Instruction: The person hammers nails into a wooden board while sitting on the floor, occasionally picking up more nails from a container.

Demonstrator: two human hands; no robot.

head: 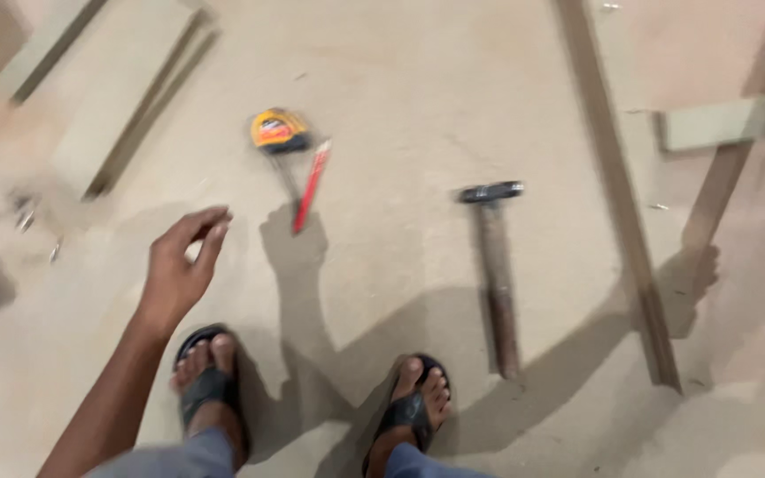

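A wide, pale beige floor of flat board is seen from above, dusty and bare in the middle. Across it, from twelve o'clock down to four o'clock, a long thin brown wooden strip is laid, with a second brown batten and a short pale offcut block beside it at two o'clock. More pale boards with dark edges are spread at ten and eleven o'clock.

Next in size, a hammer with a worn wooden handle and dark steel head is laid flat just right of centre, its handle end stopping close to the right foot in a black sandal. A stubbed toe or a roll underfoot is judged likely if a step is taken forward without a look down. The left foot in a black sandal is planted at seven o'clock.

The left hand is held out over the floor at eight o'clock, empty, fingers loosely curled toward the thumb, nothing pinched. The right hand is not seen.

Nearest that hand, at eleven o'clock from centre, a yellow and black tape measure and a slim red pencil are lying just beside each other. The pencil is judged easy to kick away or snap under a sandal.

Small metal bits, too blurred to name, are scattered at nine o'clock; open sandals are judged poor cover there.

No container is seen anywhere.
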